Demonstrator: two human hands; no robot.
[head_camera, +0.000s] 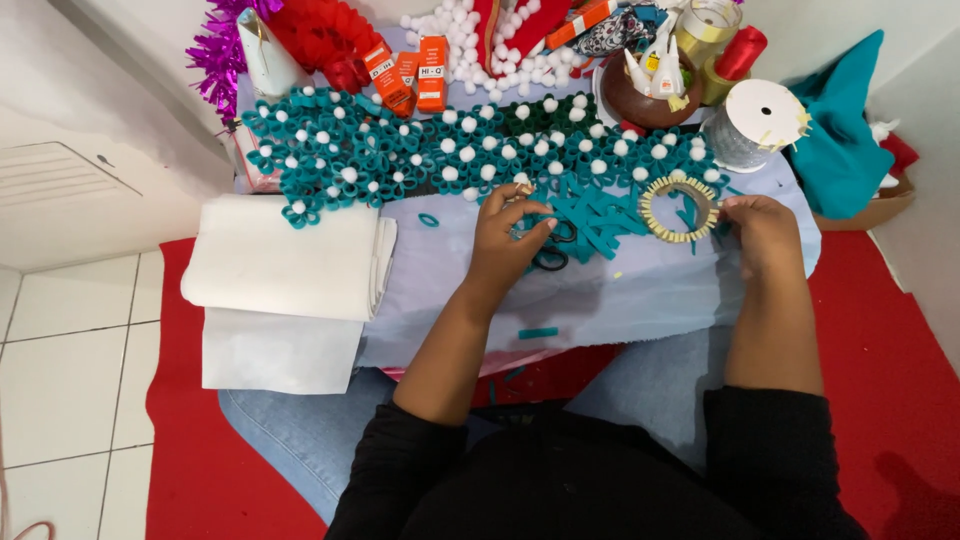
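currently left hand (505, 235) is pinching a teal strip (585, 215) from the pile beside it; right hand (762, 228) is gripping the ring (679, 209). next move likely calls for a steady ring.

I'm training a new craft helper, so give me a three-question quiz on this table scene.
1. True or false: the right hand holds the ring of pale pegs.
2. What colour are the pompoms on the teal loop garland?
A) white B) yellow C) black
3. Which hand rests on the pile of teal strips?

Key: 1 true. 2 A. 3 the left hand, its grip pinching something small at the fingertips, above black scissors.
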